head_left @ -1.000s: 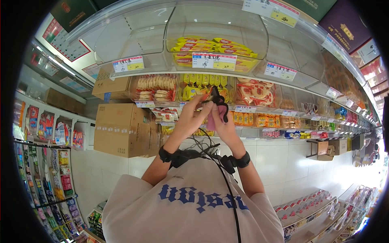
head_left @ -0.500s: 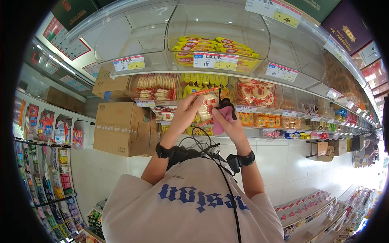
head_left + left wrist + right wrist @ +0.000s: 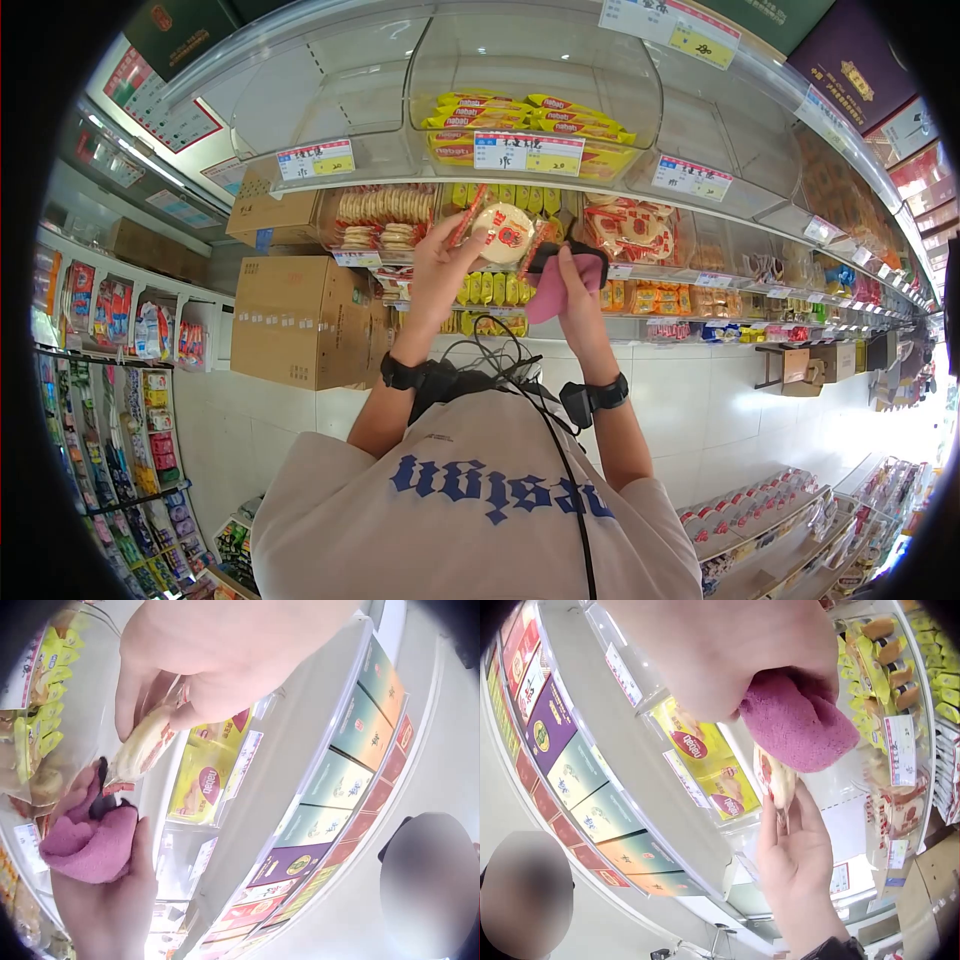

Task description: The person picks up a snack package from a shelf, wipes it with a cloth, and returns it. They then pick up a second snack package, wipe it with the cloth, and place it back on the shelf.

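Note:
My left hand pinches the edge of a clear, red-printed wrapper with round white rice crackers inside, its printed face turned up in the head view. Across from it, my right hand grips a pink cloth with black trim, the thumb lying over it. The cloth's trim sits right at the wrapper's right end. In the right wrist view, the cloth bulges out of the curled right hand and overlaps the cracker pack.
Just beyond the hands stand shelves with clear bins, yellow wafer packs above and bagged crackers behind. Cardboard boxes are stacked at the left. Black cables hang between the forearms.
The hands have moved apart from close together. The cracker pack, mostly hidden before, has come into view in the left hand and turned face up; the cloth has shifted right.

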Demonstrator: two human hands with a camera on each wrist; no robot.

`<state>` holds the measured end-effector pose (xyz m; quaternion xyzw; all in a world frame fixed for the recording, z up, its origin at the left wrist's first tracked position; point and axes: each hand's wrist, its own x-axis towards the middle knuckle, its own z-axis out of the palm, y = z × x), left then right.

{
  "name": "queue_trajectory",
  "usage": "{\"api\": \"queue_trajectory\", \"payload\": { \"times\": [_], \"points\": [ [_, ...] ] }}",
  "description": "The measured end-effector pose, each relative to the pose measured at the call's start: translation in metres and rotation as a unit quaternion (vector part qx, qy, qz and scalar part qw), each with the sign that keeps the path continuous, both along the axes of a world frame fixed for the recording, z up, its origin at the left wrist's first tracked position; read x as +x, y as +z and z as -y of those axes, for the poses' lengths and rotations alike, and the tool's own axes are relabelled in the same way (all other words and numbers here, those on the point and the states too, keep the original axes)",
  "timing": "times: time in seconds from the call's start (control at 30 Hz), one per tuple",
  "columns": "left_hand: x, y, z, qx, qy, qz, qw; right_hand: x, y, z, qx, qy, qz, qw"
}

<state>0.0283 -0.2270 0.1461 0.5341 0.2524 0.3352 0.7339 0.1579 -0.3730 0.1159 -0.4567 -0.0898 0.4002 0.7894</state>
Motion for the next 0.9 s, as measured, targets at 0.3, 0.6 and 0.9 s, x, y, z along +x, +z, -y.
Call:
{"api": "queue_trajectory", "payload": {
  "times": [0.3, 0.6, 0.9],
  "points": [
    [0.007, -0.006, 0.012, 0.101, -0.055, -0.043, 0.992, -0.008, -0.004, -0.004, -0.065, 0.043, 0.133, 0.988],
    [0.006, -0.010, 0.006, 0.114, -0.008, -0.003, 0.994, 0.018, -0.009, 0.006, -0.129, -0.136, 0.181, 0.965],
    [0.009, -0.013, 0.009, 0.109, -0.130, -0.069, 0.983, 0.012, 0.015, 0.011, -0.108, 0.031, 0.263, 0.958]
  ]
}}
